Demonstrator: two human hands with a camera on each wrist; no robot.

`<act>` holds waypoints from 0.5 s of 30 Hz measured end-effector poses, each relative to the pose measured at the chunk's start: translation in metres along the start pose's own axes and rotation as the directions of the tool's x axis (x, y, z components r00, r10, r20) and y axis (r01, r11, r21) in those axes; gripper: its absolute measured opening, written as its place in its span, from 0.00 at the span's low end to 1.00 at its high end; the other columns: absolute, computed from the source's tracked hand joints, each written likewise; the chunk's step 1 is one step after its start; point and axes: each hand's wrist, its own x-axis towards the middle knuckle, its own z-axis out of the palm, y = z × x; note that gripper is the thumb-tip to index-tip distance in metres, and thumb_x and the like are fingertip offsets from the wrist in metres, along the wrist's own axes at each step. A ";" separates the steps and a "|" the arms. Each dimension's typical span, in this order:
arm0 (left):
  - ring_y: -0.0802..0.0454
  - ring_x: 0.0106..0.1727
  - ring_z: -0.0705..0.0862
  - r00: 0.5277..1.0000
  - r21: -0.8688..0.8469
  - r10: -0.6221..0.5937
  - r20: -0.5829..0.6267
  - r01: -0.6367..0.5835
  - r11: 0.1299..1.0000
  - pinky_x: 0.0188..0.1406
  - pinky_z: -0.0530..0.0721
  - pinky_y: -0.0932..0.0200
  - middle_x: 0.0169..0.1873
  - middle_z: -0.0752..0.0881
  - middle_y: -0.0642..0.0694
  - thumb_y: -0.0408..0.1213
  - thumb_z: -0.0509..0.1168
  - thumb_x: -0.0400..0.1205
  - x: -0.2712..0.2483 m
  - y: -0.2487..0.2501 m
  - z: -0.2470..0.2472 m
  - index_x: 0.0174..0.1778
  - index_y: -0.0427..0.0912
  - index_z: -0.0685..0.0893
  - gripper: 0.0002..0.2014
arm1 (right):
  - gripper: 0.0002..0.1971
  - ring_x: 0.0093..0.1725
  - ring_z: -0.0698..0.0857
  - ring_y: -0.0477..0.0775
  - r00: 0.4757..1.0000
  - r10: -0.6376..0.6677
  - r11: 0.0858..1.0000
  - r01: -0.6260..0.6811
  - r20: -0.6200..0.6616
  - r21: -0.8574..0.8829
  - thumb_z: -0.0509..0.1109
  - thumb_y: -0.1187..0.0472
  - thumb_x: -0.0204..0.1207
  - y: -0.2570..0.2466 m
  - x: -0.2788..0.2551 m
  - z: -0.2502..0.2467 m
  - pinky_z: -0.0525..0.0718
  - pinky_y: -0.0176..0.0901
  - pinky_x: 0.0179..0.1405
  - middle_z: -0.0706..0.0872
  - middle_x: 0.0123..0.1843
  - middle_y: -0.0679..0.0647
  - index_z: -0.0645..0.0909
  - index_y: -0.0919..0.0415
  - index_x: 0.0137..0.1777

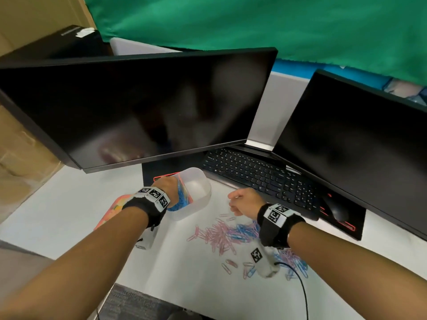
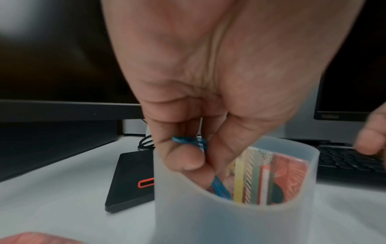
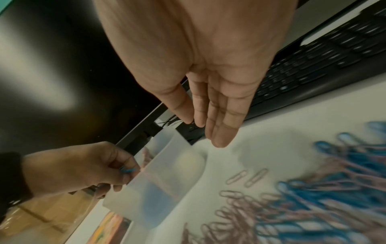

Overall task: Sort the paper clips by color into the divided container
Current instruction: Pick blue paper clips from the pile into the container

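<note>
left hand point(image 2: 188, 115) pinches blue clips point(image 2: 189, 140) over container point(image 1: 196, 195) | right hand point(image 1: 245, 202) slack above pile point(image 1: 226, 234)

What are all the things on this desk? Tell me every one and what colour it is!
Loose paper clips: many, pink and blue mixed, in a pile on the white desk under the right wrist.
Divided container: one, frosted clear, left of the pile; blue clips sit in its left part, and a patterned card divider splits it.
Blue paper clips: a few, pinched above the container.
Monitors: two, black, screens dark, at the back.
Keyboard: one, black, between the monitors.
Mouse: one, black, right of the keyboard.
Green cloth: one, behind the monitors.
Left hand: its fingers pinch the blue clips.
Right hand: flat, holding nothing, above the desk.
</note>
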 end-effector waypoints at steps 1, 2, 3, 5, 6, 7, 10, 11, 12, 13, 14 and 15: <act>0.44 0.61 0.84 1.000 0.023 0.005 0.004 -0.005 1.000 0.54 0.82 0.57 0.60 0.84 0.41 0.36 0.66 0.81 0.001 0.001 0.000 0.65 0.36 0.79 0.17 | 0.12 0.49 0.89 0.55 1.000 0.011 1.000 -0.011 -0.004 0.001 0.63 0.67 0.79 0.007 -0.003 -0.005 0.89 0.45 0.51 0.89 0.48 0.59 0.83 0.61 0.59; 0.44 0.60 0.84 1.000 0.041 0.013 0.005 -0.013 0.999 0.54 0.83 0.57 0.60 0.85 0.41 0.36 0.66 0.81 0.001 0.001 0.000 0.65 0.36 0.79 0.17 | 0.12 0.49 0.89 0.55 1.000 0.017 1.000 -0.017 -0.010 0.011 0.63 0.67 0.79 0.014 -0.007 -0.010 0.89 0.43 0.50 0.89 0.48 0.58 0.83 0.61 0.59; 0.44 0.60 0.85 1.000 0.050 0.020 0.004 -0.020 0.999 0.53 0.84 0.57 0.59 0.85 0.41 0.35 0.67 0.80 0.002 0.002 -0.001 0.65 0.36 0.79 0.17 | 0.12 0.49 0.89 0.55 1.000 0.027 1.000 -0.027 -0.015 0.015 0.63 0.68 0.79 0.020 -0.011 -0.014 0.88 0.42 0.49 0.88 0.48 0.58 0.83 0.61 0.60; 0.44 0.59 0.85 1.000 0.041 0.016 -0.004 -0.016 0.999 0.52 0.84 0.56 0.59 0.85 0.41 0.36 0.66 0.80 0.001 0.005 -0.003 0.65 0.36 0.79 0.18 | 0.12 0.48 0.89 0.55 0.999 0.051 0.998 -0.051 -0.016 0.026 0.63 0.68 0.79 0.033 -0.017 -0.021 0.88 0.40 0.47 0.87 0.45 0.56 0.83 0.61 0.59; 0.44 0.58 0.85 1.000 0.019 0.004 -0.011 -0.004 1.000 0.52 0.85 0.55 0.58 0.85 0.40 0.36 0.66 0.80 0.000 0.006 -0.004 0.65 0.37 0.79 0.18 | 0.12 0.47 0.89 0.55 0.998 0.061 0.998 -0.061 -0.015 0.027 0.63 0.69 0.79 0.040 -0.020 -0.023 0.88 0.40 0.47 0.87 0.44 0.56 0.83 0.61 0.58; 0.43 0.56 0.86 1.000 -0.017 -0.009 -0.024 0.009 1.000 0.51 0.86 0.54 0.56 0.86 0.40 0.36 0.66 0.79 -0.002 0.008 -0.005 0.64 0.37 0.80 0.18 | 0.12 0.45 0.89 0.54 0.998 0.066 0.998 -0.066 -0.013 0.008 0.63 0.68 0.78 0.046 -0.022 -0.025 0.89 0.41 0.47 0.87 0.43 0.55 0.83 0.60 0.57; 0.42 0.54 0.85 0.988 -0.083 0.039 -0.148 -0.052 0.995 0.53 0.86 0.50 0.54 0.84 0.42 0.39 0.67 0.77 -0.012 0.021 -0.005 0.62 0.42 0.80 0.17 | 0.11 0.44 0.86 0.51 0.999 -0.004 0.985 -0.004 -0.042 -0.172 0.63 0.69 0.76 0.068 -0.033 -0.029 0.86 0.41 0.46 0.86 0.45 0.53 0.85 0.57 0.51; 0.43 0.54 0.85 0.973 -0.077 0.093 -0.211 -0.112 0.991 0.53 0.85 0.50 0.55 0.83 0.43 0.38 0.66 0.77 -0.018 0.028 -0.003 0.60 0.44 0.80 0.15 | 0.12 0.47 0.85 0.50 0.998 -0.055 0.966 0.045 -0.033 -0.254 0.62 0.70 0.76 0.076 -0.038 -0.028 0.84 0.39 0.46 0.86 0.47 0.52 0.85 0.58 0.50; 0.44 0.54 0.84 0.953 -0.080 0.157 -0.260 -0.183 0.980 0.53 0.84 0.51 0.54 0.82 0.45 0.37 0.64 0.78 -0.023 0.037 0.002 0.58 0.45 0.80 0.13 | 0.13 0.49 0.85 0.50 0.995 -0.102 0.936 0.100 0.011 -0.337 0.61 0.70 0.76 0.084 -0.044 -0.027 0.84 0.39 0.49 0.86 0.50 0.51 0.85 0.58 0.50; 0.44 0.54 0.84 0.935 -0.100 0.221 -0.279 -0.257 0.961 0.53 0.84 0.51 0.53 0.82 0.46 0.37 0.63 0.78 -0.028 0.047 0.008 0.55 0.46 0.80 0.10 | 0.14 0.51 0.84 0.50 0.987 -0.138 0.892 0.162 0.085 -0.423 0.60 0.70 0.76 0.093 -0.050 -0.025 0.84 0.41 0.53 0.85 0.54 0.50 0.85 0.57 0.51; 0.45 0.53 0.83 0.922 -0.131 0.283 -0.265 -0.325 0.937 0.52 0.83 0.53 0.51 0.81 0.47 0.36 0.62 0.78 -0.031 0.057 0.018 0.53 0.47 0.80 0.09 | 0.14 0.52 0.84 0.49 0.973 -0.153 0.830 0.221 0.173 -0.512 0.59 0.69 0.76 0.102 -0.056 -0.022 0.84 0.43 0.57 0.84 0.57 0.48 0.84 0.55 0.53; 0.47 0.53 0.83 0.913 -0.152 0.340 -0.228 -0.378 0.913 0.50 0.81 0.55 0.50 0.81 0.49 0.36 0.62 0.78 -0.035 0.069 0.027 0.51 0.48 0.81 0.08 | 0.14 0.54 0.83 0.49 0.955 -0.159 0.759 0.281 0.252 -0.587 0.59 0.67 0.77 0.109 -0.061 -0.020 0.83 0.46 0.60 0.83 0.59 0.48 0.83 0.53 0.55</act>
